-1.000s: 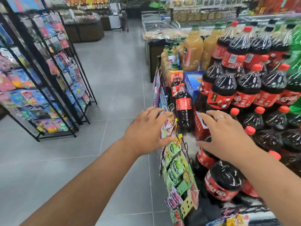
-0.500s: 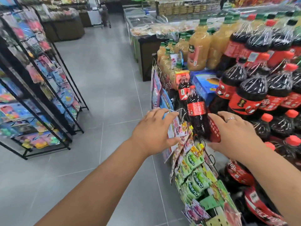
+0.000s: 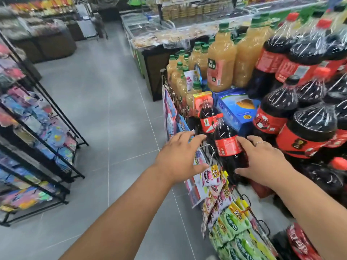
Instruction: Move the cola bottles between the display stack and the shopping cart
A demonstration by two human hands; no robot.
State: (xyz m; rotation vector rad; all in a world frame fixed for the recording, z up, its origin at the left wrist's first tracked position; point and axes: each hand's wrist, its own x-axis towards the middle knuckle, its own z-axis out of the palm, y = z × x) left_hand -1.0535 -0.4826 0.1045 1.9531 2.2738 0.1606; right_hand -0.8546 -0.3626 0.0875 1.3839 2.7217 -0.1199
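Note:
A small cola bottle [image 3: 225, 145] with a red label and red cap stands upright at the display's left edge. My right hand [image 3: 262, 162] curls around its right side, fingers on the label and thumb across the lower body. My left hand [image 3: 178, 156] hovers just left of the bottle with fingers spread, holding nothing. A second small cola bottle [image 3: 205, 119] stands right behind the first. Large shrink-wrapped cola bottles [image 3: 308, 132] are stacked to the right. No shopping cart is in view.
A wire rack of hanging snack packets [image 3: 231, 222] lines the display's left side, under my left hand. Juice bottles [image 3: 221, 59] and a blue box [image 3: 234, 109] sit behind the cola. A black rack of packets [image 3: 37, 137] stands across the grey tiled aisle [image 3: 112, 109].
My right hand moved from the large bottles forward onto the small cola bottle and closed around it. My left hand came forward alongside, still spread.

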